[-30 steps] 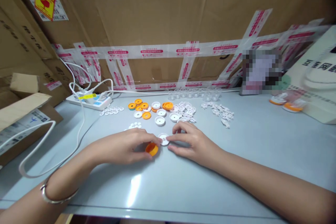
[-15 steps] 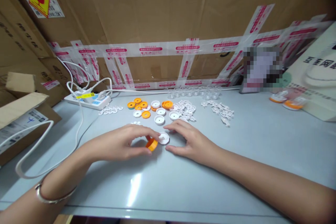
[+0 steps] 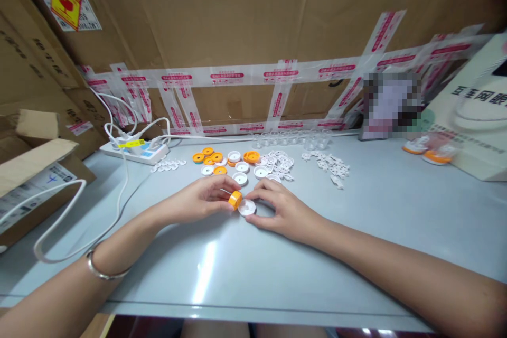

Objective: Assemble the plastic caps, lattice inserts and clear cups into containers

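Note:
My left hand (image 3: 202,199) pinches a small orange round cap (image 3: 235,199), lifted and tilted on edge just above the table. My right hand (image 3: 283,210) rests on the grey table (image 3: 245,259), its thumb and forefinger closed on a white round disc (image 3: 246,207) lying flat right next to the orange cap. A silver bangle (image 3: 103,272) circles my left wrist. Just beyond my hands lie more orange caps (image 3: 209,157) and white caps (image 3: 241,168).
A heap of small white plastic pieces (image 3: 279,162) and another (image 3: 330,166) lie farther back, with clear little cups (image 3: 293,140) by the taped cardboard wall. A white power strip (image 3: 134,150) with cables sits back left, a cardboard box (image 3: 34,179) at left, a white bag (image 3: 473,116) at right.
My left hand has raised the orange cap off the table and moved it right and farther away, tilting it on edge beside the white disc. My right hand stays on the disc.

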The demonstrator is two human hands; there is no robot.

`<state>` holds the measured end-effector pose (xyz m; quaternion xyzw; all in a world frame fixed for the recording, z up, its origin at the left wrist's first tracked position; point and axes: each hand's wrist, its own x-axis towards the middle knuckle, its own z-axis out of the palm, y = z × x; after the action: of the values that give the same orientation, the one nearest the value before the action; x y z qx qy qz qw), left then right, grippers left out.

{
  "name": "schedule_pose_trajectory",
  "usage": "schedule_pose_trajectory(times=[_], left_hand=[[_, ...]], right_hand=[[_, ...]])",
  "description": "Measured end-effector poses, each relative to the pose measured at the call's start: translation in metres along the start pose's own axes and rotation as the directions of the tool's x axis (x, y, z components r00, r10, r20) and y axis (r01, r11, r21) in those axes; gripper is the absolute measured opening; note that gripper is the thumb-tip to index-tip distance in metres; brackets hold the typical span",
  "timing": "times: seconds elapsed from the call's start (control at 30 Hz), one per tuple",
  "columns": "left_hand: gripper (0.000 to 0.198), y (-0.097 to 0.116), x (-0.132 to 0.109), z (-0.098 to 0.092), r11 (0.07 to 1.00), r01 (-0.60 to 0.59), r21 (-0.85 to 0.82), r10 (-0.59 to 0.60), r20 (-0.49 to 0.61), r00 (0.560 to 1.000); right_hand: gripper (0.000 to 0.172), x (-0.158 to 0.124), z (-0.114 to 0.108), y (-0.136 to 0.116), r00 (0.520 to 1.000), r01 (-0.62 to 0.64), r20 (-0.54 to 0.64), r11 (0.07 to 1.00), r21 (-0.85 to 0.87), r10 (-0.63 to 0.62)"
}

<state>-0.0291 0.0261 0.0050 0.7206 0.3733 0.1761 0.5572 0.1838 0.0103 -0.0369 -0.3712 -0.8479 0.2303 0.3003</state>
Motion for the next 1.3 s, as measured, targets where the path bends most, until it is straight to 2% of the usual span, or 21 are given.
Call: schedule_pose_trajectory(times=[0.23, 0.4, 0.53, 0.67, 0.9, 1.1, 1.3], left_hand=[[0.025, 0.001, 0.002, 0.003, 0.995, -0.038, 0.092, 0.042, -0.048, 0.998], [0.025, 0.004, 0.002, 0.007, 0.960, -0.081, 0.268, 0.103, -0.066, 0.993], [0.024, 0.011, 0.004, 0.014, 0.838, -0.148, 0.526, 0.201, -0.045, 0.979], [0.022, 0.016, 0.006, 0.021, 0.723, -0.133, 0.677, 0.209, -0.030, 0.978], [0.021, 0.018, 0.008, 0.026, 0.639, -0.114, 0.761, 0.183, -0.006, 0.983], [0.011, 0.028, 0.012, 0.029, 0.579, -0.096, 0.810, 0.120, 0.031, 0.992], [0.013, 0.034, 0.012, 0.029, 0.561, -0.092, 0.823, 0.093, 0.048, 0.994]], right_hand=[[0.022, 0.000, 0.000, 0.002, 1.000, -0.003, 0.009, 1.000, 0.006, 0.003], [0.022, -0.001, -0.001, 0.002, 0.999, -0.027, 0.023, 0.999, 0.039, 0.026], [0.022, 0.000, -0.002, 0.000, 0.998, -0.048, 0.049, 0.998, 0.042, 0.046], [0.022, 0.001, -0.003, -0.001, 0.996, -0.073, 0.056, 0.995, 0.063, 0.069], [0.031, 0.001, -0.005, 0.001, 0.989, -0.133, 0.071, 0.986, 0.103, 0.126], [0.022, 0.001, -0.005, -0.001, 0.982, -0.180, 0.080, 0.975, 0.134, 0.170], [0.022, 0.000, -0.007, 0.000, 0.985, -0.165, 0.078, 0.975, 0.149, 0.154]])
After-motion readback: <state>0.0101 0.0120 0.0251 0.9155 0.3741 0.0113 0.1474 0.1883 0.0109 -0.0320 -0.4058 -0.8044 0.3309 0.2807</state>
